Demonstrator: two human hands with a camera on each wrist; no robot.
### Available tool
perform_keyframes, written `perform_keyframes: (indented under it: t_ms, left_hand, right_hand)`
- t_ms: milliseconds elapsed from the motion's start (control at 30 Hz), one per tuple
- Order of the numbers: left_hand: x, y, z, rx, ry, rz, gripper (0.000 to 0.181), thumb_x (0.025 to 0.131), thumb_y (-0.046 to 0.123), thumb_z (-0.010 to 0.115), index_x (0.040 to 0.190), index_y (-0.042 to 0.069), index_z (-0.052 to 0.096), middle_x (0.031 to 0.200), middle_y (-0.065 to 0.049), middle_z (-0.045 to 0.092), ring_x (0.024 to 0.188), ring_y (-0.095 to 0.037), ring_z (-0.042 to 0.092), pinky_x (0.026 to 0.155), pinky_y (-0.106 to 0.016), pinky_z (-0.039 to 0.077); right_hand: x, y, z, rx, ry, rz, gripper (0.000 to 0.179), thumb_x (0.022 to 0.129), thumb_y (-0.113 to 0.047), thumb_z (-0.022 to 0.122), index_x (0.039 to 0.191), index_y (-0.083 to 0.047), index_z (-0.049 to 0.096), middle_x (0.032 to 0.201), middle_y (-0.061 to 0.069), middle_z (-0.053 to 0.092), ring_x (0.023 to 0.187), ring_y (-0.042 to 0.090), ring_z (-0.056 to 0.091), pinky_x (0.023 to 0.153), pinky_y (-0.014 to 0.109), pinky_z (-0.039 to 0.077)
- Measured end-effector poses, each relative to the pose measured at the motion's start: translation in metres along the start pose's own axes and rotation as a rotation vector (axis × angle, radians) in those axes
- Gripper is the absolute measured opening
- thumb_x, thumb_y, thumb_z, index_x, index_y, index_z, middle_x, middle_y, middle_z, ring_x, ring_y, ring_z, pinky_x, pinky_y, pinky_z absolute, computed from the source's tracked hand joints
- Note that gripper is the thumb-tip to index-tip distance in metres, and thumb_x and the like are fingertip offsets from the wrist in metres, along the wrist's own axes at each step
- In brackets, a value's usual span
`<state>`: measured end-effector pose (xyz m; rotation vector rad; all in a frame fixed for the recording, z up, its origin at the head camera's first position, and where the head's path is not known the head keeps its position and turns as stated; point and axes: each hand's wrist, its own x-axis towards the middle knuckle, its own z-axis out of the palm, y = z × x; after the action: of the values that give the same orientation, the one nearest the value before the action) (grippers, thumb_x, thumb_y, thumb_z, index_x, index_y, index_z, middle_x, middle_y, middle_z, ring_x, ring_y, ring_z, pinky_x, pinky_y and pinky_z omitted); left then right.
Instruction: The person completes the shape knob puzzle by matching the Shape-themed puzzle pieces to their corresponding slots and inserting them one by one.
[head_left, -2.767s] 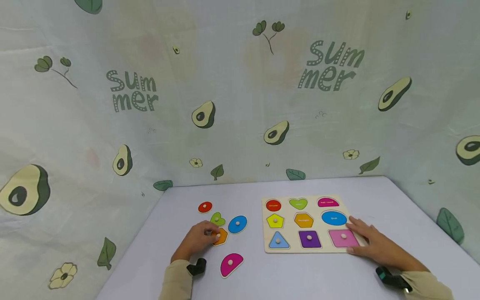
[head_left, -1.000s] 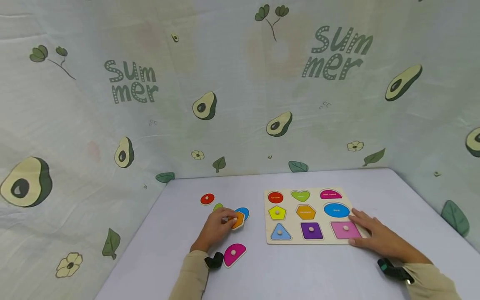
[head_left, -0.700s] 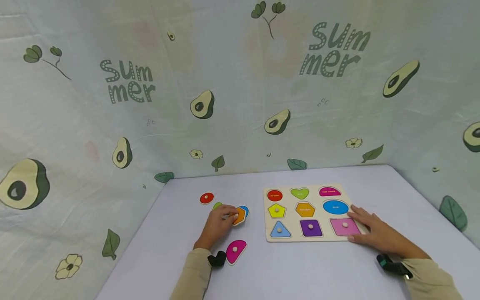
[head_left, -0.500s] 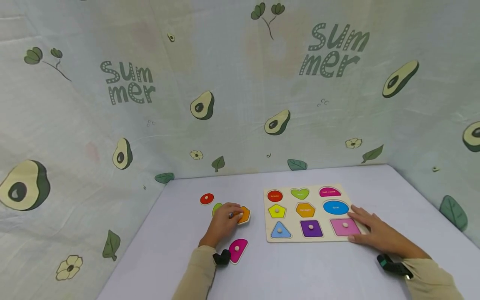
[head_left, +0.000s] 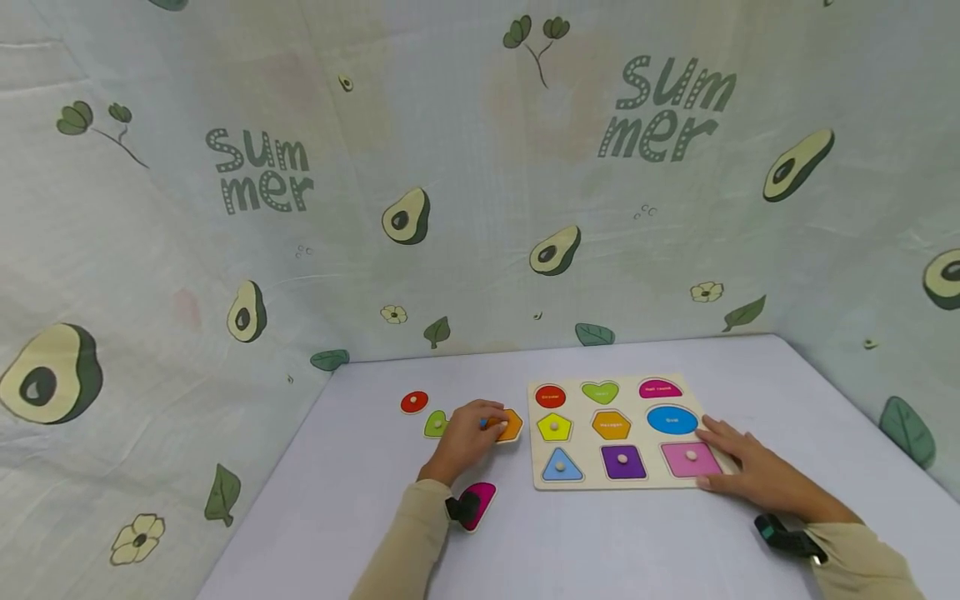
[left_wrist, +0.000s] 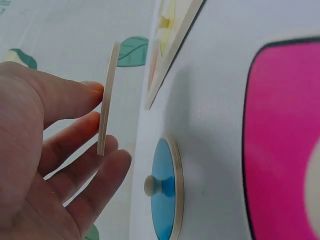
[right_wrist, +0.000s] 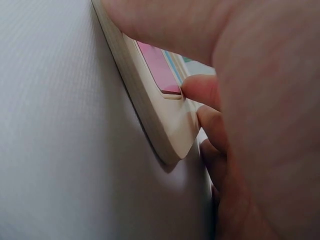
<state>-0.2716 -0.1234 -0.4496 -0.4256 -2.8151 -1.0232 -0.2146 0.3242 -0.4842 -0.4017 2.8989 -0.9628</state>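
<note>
An orange hexagon puzzle piece (head_left: 513,425) is pinched in my left hand (head_left: 465,440). In the left wrist view the piece (left_wrist: 108,102) stands edge-on between thumb and fingers, off the table. Beneath it in that view lies the blue oval piece (left_wrist: 164,192) with its knob, mostly covered by the hand in the head view. My right hand (head_left: 761,477) rests at the right edge of the wooden puzzle board (head_left: 582,446), thumb at its front corner and fingers along its side. Yellow pentagon, light blue triangle, purple square and pink pieces sit in the board.
A red circle piece (head_left: 414,402) and a green heart piece (head_left: 435,423) lie to the left on the white table. The magenta half-round piece (head_left: 483,498) lies below my left hand, partly behind the wrist camera. A printed cloth (head_left: 480,292) hangs behind the table.
My left hand has picked up the orange hexagon from the table and carried it right, past the blue oval, close to the board's left edge. My right hand stays on the board.
</note>
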Motion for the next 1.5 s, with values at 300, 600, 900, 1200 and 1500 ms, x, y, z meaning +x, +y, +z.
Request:
perform_keyframes:
  t_ms: [300,600,900,1200,1500]
  left_hand:
    - [0.008,0.012,0.003,0.069,-0.024,-0.005,0.016,0.094,0.02,0.072,0.108,0.017,0.079,0.123,0.004,0.066,0.12,-0.021,0.059,0.1,-0.036,0.049]
    - [0.016,0.029,0.014,0.034,-0.071,-0.003,0.015,0.093,0.014,0.073,0.108,0.016,0.079,0.123,0.003,0.066,0.12,-0.021,0.059,0.096,-0.034,0.052]
    - [0.022,0.039,0.029,0.014,-0.11,0.03,0.011,0.092,0.015,0.074,0.102,0.016,0.078,0.12,0.002,0.066,0.115,-0.02,0.059,0.095,-0.031,0.052]
    - [0.023,0.048,0.044,0.012,-0.115,-0.008,0.007,0.091,0.017,0.074,0.095,0.021,0.078,0.113,0.008,0.064,0.113,-0.017,0.057,0.093,-0.029,0.052]
    - [0.029,0.065,0.053,0.027,-0.109,-0.013,0.007,0.091,0.019,0.075,0.096,0.021,0.079,0.117,0.007,0.065,0.112,-0.016,0.057,0.093,-0.027,0.052]
  right_hand:
    - [0.0,0.0,0.002,0.0,0.006,-0.008,0.089,0.081,-0.045,0.078,0.145,0.006,0.045,0.154,0.036,0.025,0.137,0.063,0.015,0.106,0.076,0.01]
    - [-0.002,0.0,0.001,0.007,0.017,-0.034,0.087,0.082,-0.044,0.078,0.145,0.006,0.045,0.153,0.036,0.026,0.137,0.064,0.016,0.109,0.075,0.007]
    - [-0.001,0.0,0.002,0.003,0.004,0.002,0.088,0.081,-0.045,0.078,0.145,0.006,0.045,0.154,0.035,0.025,0.137,0.063,0.015,0.108,0.075,0.007]
    - [-0.001,-0.002,0.003,0.017,0.001,0.001,0.088,0.081,-0.044,0.079,0.145,0.007,0.046,0.154,0.035,0.025,0.137,0.063,0.014,0.108,0.075,0.008]
    - [-0.002,-0.004,0.001,0.004,0.008,0.01,0.088,0.08,-0.045,0.079,0.144,0.006,0.046,0.154,0.034,0.026,0.138,0.062,0.014,0.107,0.076,0.009]
